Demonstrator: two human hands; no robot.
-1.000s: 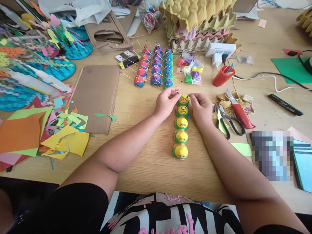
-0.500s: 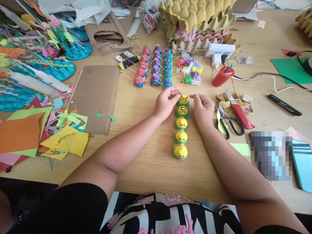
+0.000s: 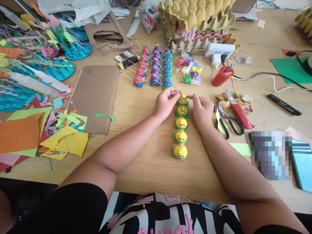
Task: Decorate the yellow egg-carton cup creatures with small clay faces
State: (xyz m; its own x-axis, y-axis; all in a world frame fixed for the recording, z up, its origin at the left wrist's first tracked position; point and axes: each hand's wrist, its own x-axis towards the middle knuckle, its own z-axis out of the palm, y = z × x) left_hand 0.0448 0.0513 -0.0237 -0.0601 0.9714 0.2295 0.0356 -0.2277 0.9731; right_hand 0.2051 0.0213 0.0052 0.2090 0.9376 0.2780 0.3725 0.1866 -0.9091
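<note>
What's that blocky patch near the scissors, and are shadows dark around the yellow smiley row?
Head view: pixel squares cover something near the scissors, so I can't tell what; head view: soft light, only faint shadows around the yellow-topped row; head view: the left hand looks fairly sharp.

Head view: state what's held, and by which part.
The left hand pinches a thin black strip near one end; whether the right hand holds anything is unclear.

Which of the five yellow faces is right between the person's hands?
The far-end yellow face, between the left hand and right hand, with a black strand curving at its top. The other four faces line up closer to the person.
</note>
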